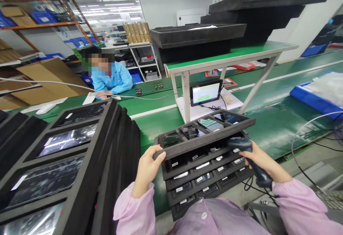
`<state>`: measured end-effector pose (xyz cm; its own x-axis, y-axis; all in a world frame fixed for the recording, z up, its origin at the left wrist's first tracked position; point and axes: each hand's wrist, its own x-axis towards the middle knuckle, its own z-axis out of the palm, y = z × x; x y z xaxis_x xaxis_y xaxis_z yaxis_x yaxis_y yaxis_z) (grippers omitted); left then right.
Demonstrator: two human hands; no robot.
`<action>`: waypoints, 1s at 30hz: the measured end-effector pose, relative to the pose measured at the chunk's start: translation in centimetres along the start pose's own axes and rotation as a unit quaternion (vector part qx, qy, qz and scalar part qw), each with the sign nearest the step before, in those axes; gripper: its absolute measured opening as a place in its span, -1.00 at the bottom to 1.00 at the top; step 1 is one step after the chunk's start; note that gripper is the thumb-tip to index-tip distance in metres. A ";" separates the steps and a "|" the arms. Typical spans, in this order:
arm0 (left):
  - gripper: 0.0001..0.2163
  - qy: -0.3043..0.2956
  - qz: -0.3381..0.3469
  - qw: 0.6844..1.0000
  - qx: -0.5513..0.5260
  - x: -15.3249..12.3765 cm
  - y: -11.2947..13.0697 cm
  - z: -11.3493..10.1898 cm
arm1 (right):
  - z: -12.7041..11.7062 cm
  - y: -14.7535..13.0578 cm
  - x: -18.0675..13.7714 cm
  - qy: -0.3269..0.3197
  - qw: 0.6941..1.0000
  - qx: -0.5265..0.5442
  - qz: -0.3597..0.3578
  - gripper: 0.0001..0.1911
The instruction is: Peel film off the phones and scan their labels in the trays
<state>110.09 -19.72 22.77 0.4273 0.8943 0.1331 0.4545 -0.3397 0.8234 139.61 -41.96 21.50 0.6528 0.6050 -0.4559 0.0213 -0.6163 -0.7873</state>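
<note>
Lifting the top tray (203,135) by its near-left corner with the left hand (147,169) — fingers curled over the edge, thumb under, clamped on the foam. Gripping a scanner (245,156) in the right hand (261,161), fist closed round its handle, head aimed left at the stack (206,178) of trays beneath. Sitting at the near edge of the green belt (268,120), that stack, stepped so each tray's front row of small labelled parts shows; top tray tilted up on the left and carrying several flat screens in its pockets.

Judged as the scanning step: raising one layer to bare the white labels (202,165) below, with the scanner head just beside the right end of the second tray. Next move likely calling for a steady lift held long enough to pass the scanner along the row, label by label — keeping the top tray level enough that its screens stay seated, and minding the scanner's cable (252,188) trailing down by the stack.

Standing to the left, a second leaning pile of trays (53,156) with larger glossy panels. Beyond the belt, a small monitor (205,93) under a white table (227,58) loaded with more black trays, and a person in blue (112,79) leaning at the far side.
</note>
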 end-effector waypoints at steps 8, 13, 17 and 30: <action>-0.70 -0.002 0.015 1.000 0.020 0.2 -0.3 -0.1 | -3.6 -0.4 1.6 0.013 0.996 -0.078 0.050 -0.37; -0.69 -0.010 0.012 1.000 0.027 0.2 -0.5 -0.2 | -3.8 -0.1 1.3 -0.005 0.998 -0.070 0.006 -0.31; -0.68 -0.014 0.005 1.000 0.022 0.1 -0.4 -0.2 | -4.1 0.2 1.3 -0.002 0.998 -0.064 0.002 -0.28; -0.65 -0.025 0.021 0.999 0.024 -0.1 -0.7 0.0 | -4.3 4.2 0.8 0.027 0.997 -0.057 0.054 -0.29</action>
<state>109.69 -19.61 22.20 0.4856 0.8631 0.1386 0.4720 -0.3924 0.7895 143.42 -46.23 19.60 0.6951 0.5057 -0.5110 0.0322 -0.7320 -0.6806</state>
